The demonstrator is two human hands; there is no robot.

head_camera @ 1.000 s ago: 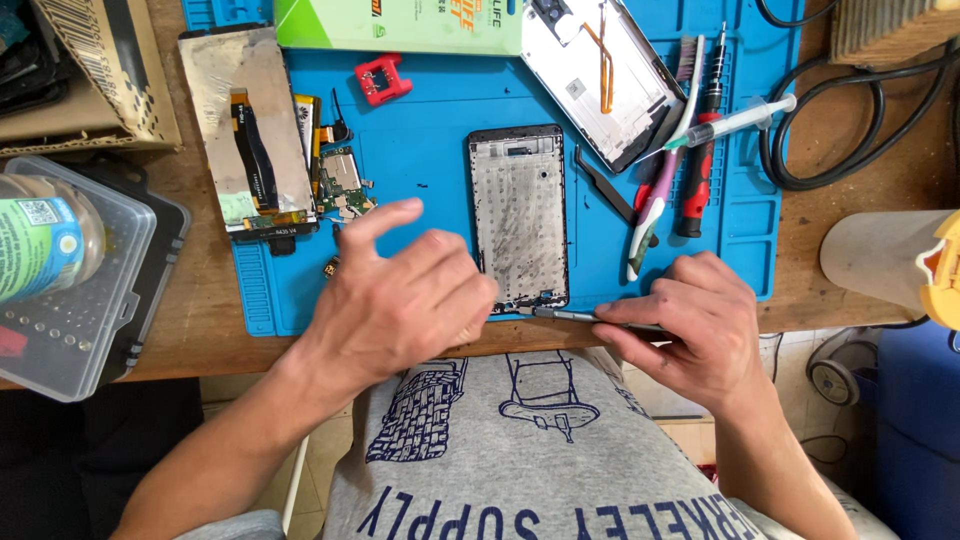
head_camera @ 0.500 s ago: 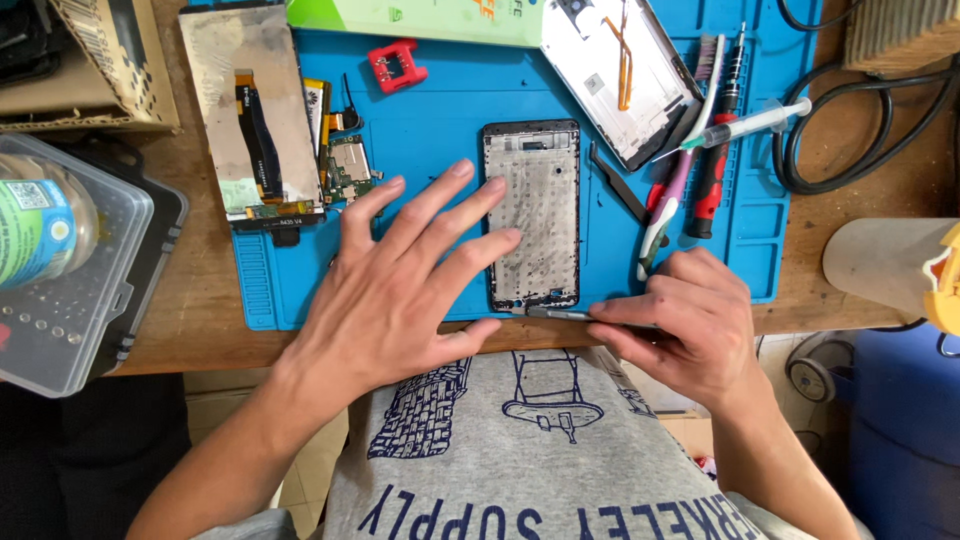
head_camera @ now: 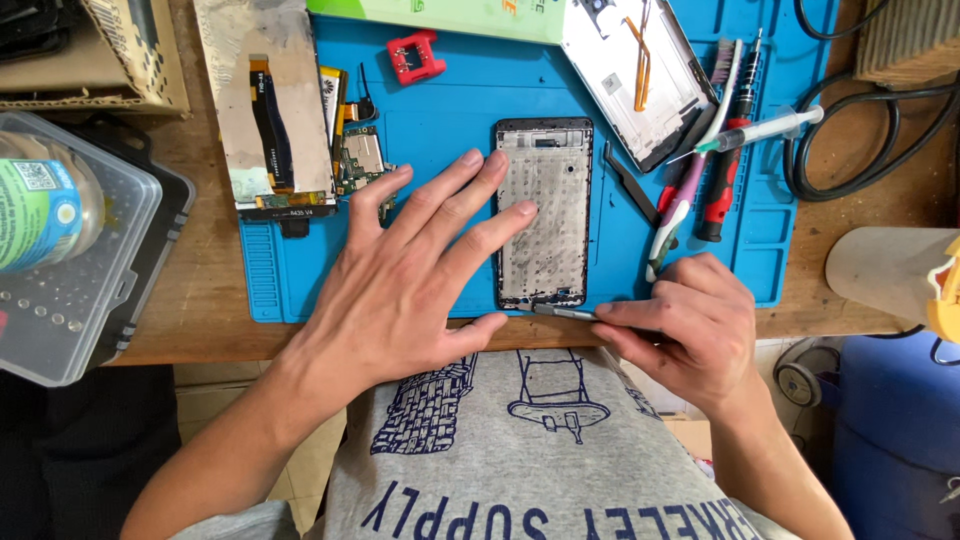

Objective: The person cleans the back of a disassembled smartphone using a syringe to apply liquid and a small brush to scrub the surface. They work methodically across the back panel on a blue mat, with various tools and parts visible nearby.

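Flattened now, left hand (head_camera: 400,290) spreads onto the bare black-rimmed phone frame (head_camera: 543,212); right hand (head_camera: 680,325) pinches metal tweezers (head_camera: 562,312) at its bottom edge

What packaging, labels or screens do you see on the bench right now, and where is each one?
Green and white flat package: top edge of the blue mat, mostly cropped.
Bottle label: far left, green, white and blue, seen through the clear plastic case.
Cardboard box: top left corner, brown, open flap.
Removed display panel: left end of the mat, back side up, tan rectangle with dark ribbon cable.
No lit screens.
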